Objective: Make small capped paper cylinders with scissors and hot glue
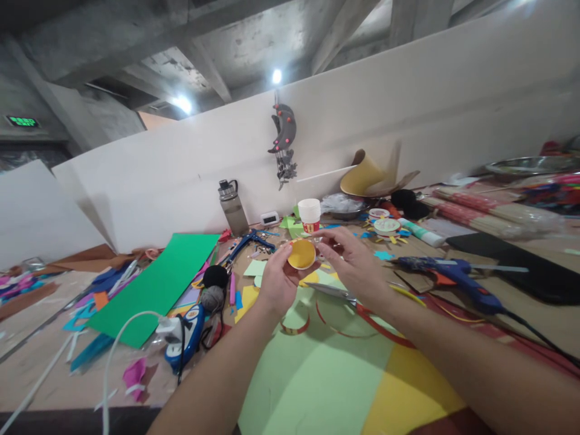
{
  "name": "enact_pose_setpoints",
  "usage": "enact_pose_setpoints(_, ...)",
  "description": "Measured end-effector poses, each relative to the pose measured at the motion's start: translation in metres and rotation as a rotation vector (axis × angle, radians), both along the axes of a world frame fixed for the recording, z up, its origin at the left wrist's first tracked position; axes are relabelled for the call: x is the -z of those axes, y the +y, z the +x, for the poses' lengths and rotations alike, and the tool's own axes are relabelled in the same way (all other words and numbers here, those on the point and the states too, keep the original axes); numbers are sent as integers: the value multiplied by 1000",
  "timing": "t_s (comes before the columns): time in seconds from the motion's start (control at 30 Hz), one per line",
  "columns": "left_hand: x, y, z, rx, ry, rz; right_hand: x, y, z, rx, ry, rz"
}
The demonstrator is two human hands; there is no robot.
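My left hand (277,281) is closed around a small round paper cup piece (301,254), with a yellow face and a white rim, tilted toward me. Close to its right edge is my right hand (351,257), thumb and forefinger brought together; whatever lies between them is too small to make out. Scissors (333,292) lie below the right hand, partly covered by it. Thin curled paper strips (296,330) rest on the light green sheet (312,374) under my hands. Just behind stands a white paper cup (309,211) on a red printed one (310,228).
A blue glue gun (466,281) with its cord lies to the right, near a black board (521,266). On the left are a green sheet (154,290), yarn balls (214,287) and a blue power strip (185,338). A bottle (233,208) stands by the white partition (190,160).
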State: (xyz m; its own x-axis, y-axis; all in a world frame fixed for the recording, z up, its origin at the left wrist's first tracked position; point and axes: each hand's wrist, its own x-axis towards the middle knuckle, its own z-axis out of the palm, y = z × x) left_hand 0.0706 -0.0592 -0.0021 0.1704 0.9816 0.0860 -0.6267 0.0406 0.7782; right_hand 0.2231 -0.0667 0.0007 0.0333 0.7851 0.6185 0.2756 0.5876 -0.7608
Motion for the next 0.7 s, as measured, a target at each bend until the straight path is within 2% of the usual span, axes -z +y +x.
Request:
enact_pose_setpoints(0.13, 0, -1, 1, 10, 28, -16, 3, 1, 1, -6, -74, 69)
enact_pose_setpoints(0.27, -2, -3, 1, 59, 44, 17, 4, 2, 0, -45, -90, 64)
enact_pose_setpoints(0.7, -6, -8, 3, 77, 82, 78, 5, 4, 1, -21, -100, 50)
